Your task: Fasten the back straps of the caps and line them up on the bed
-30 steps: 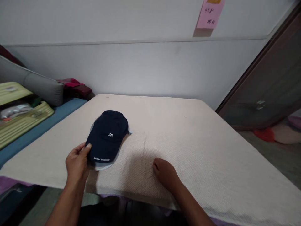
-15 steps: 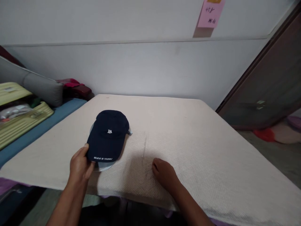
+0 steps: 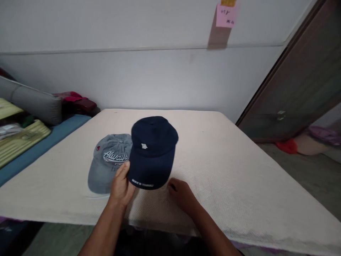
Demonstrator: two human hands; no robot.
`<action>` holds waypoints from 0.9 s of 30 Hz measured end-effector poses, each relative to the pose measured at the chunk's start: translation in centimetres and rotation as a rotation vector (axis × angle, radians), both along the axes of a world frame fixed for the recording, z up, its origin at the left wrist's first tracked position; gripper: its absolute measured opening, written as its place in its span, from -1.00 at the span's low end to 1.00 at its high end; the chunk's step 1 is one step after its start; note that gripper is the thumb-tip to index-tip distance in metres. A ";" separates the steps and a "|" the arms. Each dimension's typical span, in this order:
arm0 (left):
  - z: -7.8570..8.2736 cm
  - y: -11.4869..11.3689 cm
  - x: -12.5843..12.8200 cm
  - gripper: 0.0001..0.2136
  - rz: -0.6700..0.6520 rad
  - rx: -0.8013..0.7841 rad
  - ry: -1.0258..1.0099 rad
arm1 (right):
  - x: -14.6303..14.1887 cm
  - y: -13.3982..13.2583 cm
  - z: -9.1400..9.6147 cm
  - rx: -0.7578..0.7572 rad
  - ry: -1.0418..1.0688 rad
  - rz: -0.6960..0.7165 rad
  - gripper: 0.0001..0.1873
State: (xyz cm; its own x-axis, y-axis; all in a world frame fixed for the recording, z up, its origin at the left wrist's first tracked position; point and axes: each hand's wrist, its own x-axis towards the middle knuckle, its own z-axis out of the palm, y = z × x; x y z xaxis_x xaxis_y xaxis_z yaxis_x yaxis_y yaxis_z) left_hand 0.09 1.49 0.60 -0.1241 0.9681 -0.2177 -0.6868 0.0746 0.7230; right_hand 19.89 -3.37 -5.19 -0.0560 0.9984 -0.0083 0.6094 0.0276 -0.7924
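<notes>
Hands: left hand [image 3: 121, 185] is pinched on the brim corner of the navy cap [image 3: 153, 153]; right hand [image 3: 181, 193] is loosely curled, empty, rested on the surface [image 3: 239, 177] just beside the brim. Cap is held at 12 o'clock from both hands, long axis 12–6, brim nearest. Grey cap [image 3: 110, 161] is overlapped at 9 o'clock.

Home bedrm: bolster [image 3: 34, 105], blue mattress [image 3: 39, 145]
</notes>
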 end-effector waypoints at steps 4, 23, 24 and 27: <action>-0.4 -1.0 3.5 -0.87 -0.204 0.059 0.024 | 2.2 0.7 0.2 -0.138 0.586 -0.202 -0.74; -2.3 -1.6 6.0 -0.67 -0.863 -0.098 -0.193 | 8.0 -1.5 3.1 -0.227 1.455 -0.125 -0.80; -2.4 -1.3 5.7 -0.71 -0.840 -0.154 -0.203 | 7.8 -1.6 3.1 -0.253 1.459 -0.072 -0.80; -2.3 -0.8 5.3 -0.80 -0.816 -0.225 -0.166 | 7.9 -2.0 2.9 -0.354 1.444 0.068 -0.73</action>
